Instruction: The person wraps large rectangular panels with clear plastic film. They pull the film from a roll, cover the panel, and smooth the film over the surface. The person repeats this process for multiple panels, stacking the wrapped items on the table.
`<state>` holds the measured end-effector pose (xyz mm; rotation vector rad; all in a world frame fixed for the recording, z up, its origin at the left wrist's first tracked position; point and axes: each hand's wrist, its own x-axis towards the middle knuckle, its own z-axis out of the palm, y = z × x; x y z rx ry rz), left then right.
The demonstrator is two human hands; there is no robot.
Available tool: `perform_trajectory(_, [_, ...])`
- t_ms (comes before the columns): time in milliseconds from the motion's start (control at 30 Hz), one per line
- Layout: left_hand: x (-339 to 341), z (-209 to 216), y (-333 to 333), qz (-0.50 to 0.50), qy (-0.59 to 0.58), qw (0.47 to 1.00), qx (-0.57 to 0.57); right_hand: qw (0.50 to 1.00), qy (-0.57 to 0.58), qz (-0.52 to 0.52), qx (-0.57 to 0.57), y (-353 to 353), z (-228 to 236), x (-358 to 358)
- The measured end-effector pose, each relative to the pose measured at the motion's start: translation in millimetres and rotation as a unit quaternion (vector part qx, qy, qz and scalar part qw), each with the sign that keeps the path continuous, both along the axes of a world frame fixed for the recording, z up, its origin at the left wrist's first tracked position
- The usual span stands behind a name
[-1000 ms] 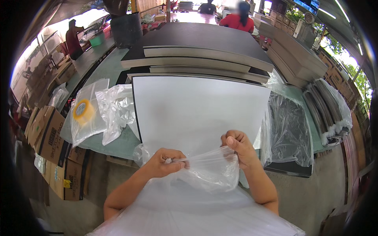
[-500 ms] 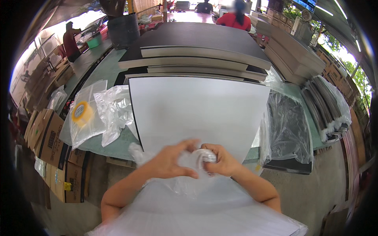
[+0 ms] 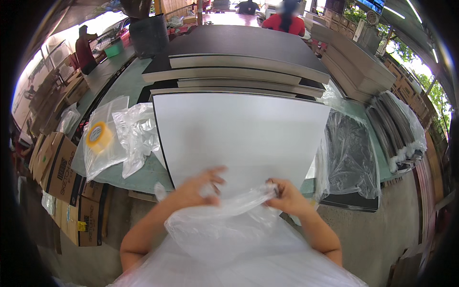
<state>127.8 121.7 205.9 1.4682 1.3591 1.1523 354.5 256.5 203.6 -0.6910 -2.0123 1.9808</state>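
Note:
A large clear plastic bag [image 3: 224,229] spreads across the near side, in front of my body. Its gathered edge is pinched in my right hand [image 3: 287,197], fingers closed on it. My left hand [image 3: 198,190] is slightly blurred, with its fingers apart and curved, just above the bag's left part. Beyond both hands lies a big white sheet or board [image 3: 239,136] with a dark edge on its left side. Whether my left hand touches the film is hard to make out.
Behind the white sheet rises a stack of thick black-topped boards [image 3: 248,48]. Left of it, a yellow tape roll [image 3: 99,137] rests on plastic bags. At right are a plastic-wrapped black pack [image 3: 351,153] and wrapped stacks [image 3: 394,131]. Cardboard boxes [image 3: 62,167] stand lower left. Other people are farther back.
My hands have moved apart, the left to the left and the right to the right. The bunched film between them has opened out into a wider strip.

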Motion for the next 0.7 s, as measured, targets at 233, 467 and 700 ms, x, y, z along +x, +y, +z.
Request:
perform_trajectory(233, [15,-15,-1,-0.055,-0.094,0.975,-0.194,0.97,0.18,-0.158,-0.032,8,0,-9])
perform_trajectory(467, [-32,-1,-12,0.081,-0.095,0.986,0.111,0.881,0.283,-0.332,-0.182,28,-19,24])
perform_trajectory(700, [67,-51,26,0.01,0.031,0.998,0.046,0.875,0.205,-0.257,-0.356,-7,-55,1])
